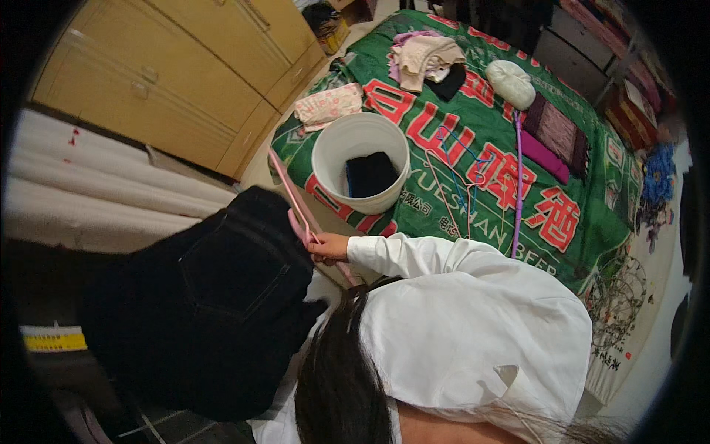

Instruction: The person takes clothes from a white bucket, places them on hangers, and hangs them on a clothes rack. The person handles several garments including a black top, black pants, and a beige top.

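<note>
My right hand (330,249), in a white sleeve, is closed around a slim pink clothes hanger (290,189) that slants down towards me. Dark jeans (211,296) with a stitched back pocket spread beside it on the left, their edge close to my fingers. Whether the jeans hang on the hanger, I cannot tell. My left hand does not show; the jeans may cover it. Just beyond my right hand, a white bucket (370,133) stands on the bed's green cover (436,122), with a folded dark cloth (372,175) inside.
Wire hangers (467,181) and a purple pole (518,185) lie on the cover. Farther off are piled clothes (425,59), a white bundle (510,83), a folded brown cloth (558,129) and a pink-patterned cloth (329,106). Wooden cabinets (170,81) stand at the far left.
</note>
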Tool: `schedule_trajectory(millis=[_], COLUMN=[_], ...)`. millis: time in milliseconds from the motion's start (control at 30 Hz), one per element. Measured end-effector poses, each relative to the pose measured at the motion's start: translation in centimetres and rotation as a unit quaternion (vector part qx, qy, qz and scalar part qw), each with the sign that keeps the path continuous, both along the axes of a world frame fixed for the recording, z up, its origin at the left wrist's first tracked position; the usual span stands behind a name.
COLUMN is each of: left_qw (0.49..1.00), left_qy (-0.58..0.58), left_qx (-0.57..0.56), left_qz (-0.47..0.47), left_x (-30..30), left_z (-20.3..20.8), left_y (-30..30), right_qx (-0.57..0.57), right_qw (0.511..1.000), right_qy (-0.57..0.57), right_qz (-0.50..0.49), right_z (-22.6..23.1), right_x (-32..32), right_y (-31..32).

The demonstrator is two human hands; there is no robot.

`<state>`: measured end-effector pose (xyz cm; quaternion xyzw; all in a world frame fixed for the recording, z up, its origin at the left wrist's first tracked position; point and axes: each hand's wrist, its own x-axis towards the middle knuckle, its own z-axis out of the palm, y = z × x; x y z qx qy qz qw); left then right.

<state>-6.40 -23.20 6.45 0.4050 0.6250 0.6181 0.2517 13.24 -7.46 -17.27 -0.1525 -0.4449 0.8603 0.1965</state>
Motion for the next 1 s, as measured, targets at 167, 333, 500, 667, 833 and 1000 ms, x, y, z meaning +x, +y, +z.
schedule_trajectory(millis=[167,333,500,667,833,1000], left_qw=[1.0,0.995,0.984,0.931,0.951,0.957], left_qy=[-0.024,0.006,0.069,-0.279,-0.251,-0.188], left_qx=[-0.02,-0.099,-0.139,0.01,-0.019,0.024], left_qz=[0.0,-0.024,-0.087,-0.234,-0.18,-0.218], left_x=[-5.3,-10.3,-6.8,1.7,1.6,-3.6], left_z=[-1.2,-4.2,-4.3,-4.2,-3.1,2.6], left_y=[-1.9,-0.6,-1.3,-0.5,-0.8,-4.5], right_qx=[-0.283,-0.1,-0.07,0.173,0.082,0.349], right_qw=[0.956,0.98,0.973,0.982,0.992,0.917], right_qy=[0.06,0.171,0.194,0.057,0.09,-0.012], right_qz=[-0.043,-0.032,-0.101,-0.058,-0.035,-0.195], right_z=[8.6,13.0,22.3,18.8,21.0,24.7], right_x=[-1.1,1.5,2.6,-2.6,-0.5,7.0], right_y=[-2.6,-0.8,-1.8,-6.7,-6.0,2.7])
